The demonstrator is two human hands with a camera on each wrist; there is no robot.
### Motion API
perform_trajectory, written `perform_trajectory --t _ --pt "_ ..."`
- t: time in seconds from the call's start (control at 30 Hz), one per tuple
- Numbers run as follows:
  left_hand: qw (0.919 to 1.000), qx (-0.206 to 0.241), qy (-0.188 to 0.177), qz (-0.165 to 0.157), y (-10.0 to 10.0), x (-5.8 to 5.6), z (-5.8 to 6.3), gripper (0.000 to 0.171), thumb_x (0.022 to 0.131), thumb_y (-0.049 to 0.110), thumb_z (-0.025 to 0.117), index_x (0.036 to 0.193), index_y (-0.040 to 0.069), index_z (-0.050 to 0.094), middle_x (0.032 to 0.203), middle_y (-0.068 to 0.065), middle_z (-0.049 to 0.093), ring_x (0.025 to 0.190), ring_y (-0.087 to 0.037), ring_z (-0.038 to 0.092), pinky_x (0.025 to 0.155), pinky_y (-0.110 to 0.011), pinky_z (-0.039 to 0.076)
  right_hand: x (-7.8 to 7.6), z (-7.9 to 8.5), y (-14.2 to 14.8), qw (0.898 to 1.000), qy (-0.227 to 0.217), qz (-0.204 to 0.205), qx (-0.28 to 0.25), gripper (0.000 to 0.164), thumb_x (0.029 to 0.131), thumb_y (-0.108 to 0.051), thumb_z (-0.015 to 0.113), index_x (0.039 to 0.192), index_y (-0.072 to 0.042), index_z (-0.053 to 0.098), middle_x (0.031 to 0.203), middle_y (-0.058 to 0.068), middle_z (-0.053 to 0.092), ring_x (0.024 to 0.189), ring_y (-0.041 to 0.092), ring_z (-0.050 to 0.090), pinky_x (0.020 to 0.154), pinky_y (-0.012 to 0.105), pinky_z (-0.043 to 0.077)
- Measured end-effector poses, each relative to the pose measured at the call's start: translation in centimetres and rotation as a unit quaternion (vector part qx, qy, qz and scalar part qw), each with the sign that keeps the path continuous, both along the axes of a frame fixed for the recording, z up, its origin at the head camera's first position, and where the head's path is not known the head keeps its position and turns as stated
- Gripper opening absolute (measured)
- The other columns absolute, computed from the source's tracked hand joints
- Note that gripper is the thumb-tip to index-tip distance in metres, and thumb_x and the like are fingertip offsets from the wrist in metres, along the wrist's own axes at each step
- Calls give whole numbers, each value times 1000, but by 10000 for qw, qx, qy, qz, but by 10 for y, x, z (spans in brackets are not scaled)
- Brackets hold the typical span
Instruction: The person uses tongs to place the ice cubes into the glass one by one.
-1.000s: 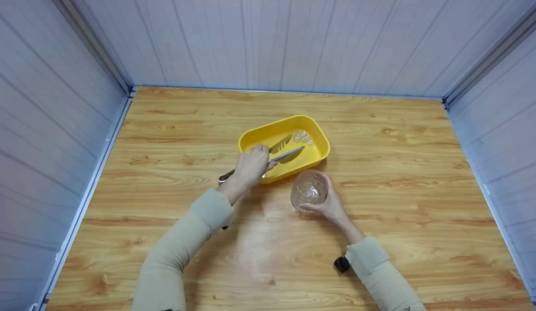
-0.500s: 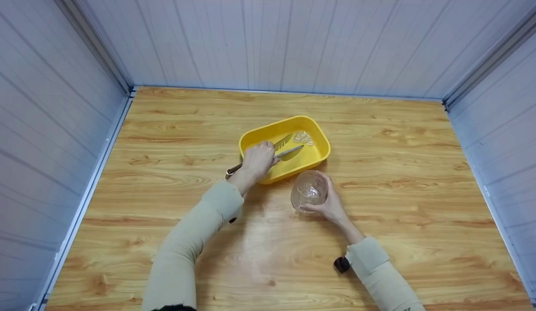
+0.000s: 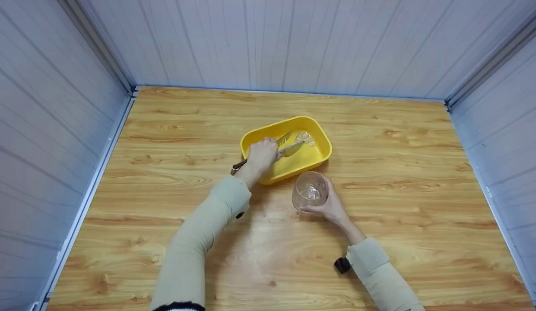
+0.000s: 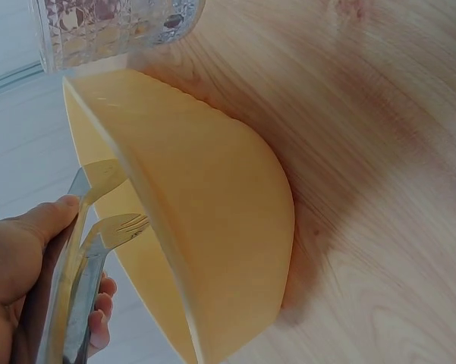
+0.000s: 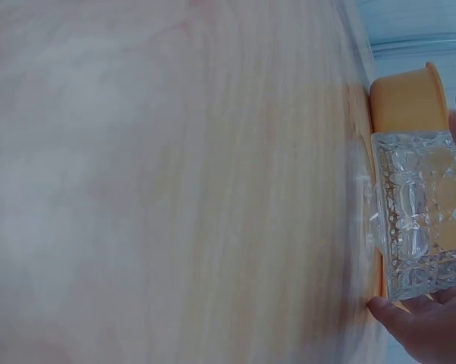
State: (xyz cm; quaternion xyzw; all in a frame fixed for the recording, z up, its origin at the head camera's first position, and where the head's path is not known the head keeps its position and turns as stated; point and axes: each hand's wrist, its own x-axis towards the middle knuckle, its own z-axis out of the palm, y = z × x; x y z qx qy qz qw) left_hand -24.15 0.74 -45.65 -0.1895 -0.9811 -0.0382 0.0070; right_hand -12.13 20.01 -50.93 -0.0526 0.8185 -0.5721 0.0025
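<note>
Head view: tongs in the left grip, glass in the right grip

Fingers and thumb of the left hand hold the tongs, arms spread, tips inside the yellow tray. The right hand wraps round the upright glass, just beside the tray's near side. Clear bits lie in the tray's far right corner. Pale walls edge the wooden bench.

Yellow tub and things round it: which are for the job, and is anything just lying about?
Probably for the job: metal serving tongs, yellow tub, clear chunks inside, patterned glass tumbler.

Just background: wood-grain tabletop, wall panels; no strays stand out.
</note>
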Motion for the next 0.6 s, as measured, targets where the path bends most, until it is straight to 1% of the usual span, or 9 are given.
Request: perform_trajectory --t 0.13,0.2,0.37,0.6 --pt "9999 -101 104 31 3 -2 -1 45 85 38 59 101 -4 60 91 -13 60 78 -26 62 59 -38 51 1 -2 1 9999 10 99 7 94 53 4 82 131 11 29 128 27 40 118 39 37 100 46 25" --pt "9999 -93 65 39 4 -3 -1 46 85 37 59 103 -5 60 91 -13 60 78 -26 62 59 -38 51 2 -3 2 9999 37 152 -9 94 53 4 82 130 11 30 127 27 41 118 40 37 101 47 24" --pt "9999 -61 -142 65 9 -6 1 45 85 36 59 106 -5 59 93 -13 59 81 -26 61 61 -39 51 2 -4 3 9999 60 133 7 94 52 4 82 130 10 30 126 28 42 117 40 38 100 47 25" --pt "9995 -181 -231 120 13 -8 2 45 86 36 58 107 -3 58 94 -13 59 82 -26 61 63 -38 51 3 -4 4 9998 -25 175 -26 96 52 5 82 132 10 28 128 27 40 119 39 36 101 46 23"
